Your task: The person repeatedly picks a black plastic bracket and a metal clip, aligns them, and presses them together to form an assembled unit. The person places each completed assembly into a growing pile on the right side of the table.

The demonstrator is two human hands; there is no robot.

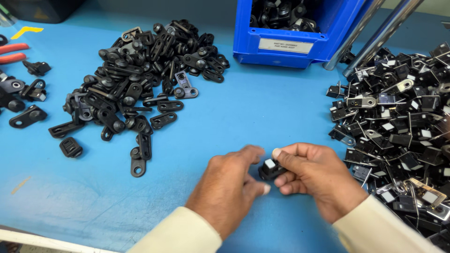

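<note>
On the blue table (243, 117), two big heaps of black parts (140, 70) and clip pieces (403, 117) remain unassembled. The right hand (314, 178) pinches one small black piece (271, 169); the left hand's (229, 187) curled fingertips touch it.

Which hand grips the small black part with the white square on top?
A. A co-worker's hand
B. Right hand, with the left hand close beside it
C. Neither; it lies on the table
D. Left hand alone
B: the right hand pinches the small black part between thumb and fingers, while the left hand sits close beside it above the blue table.
</note>
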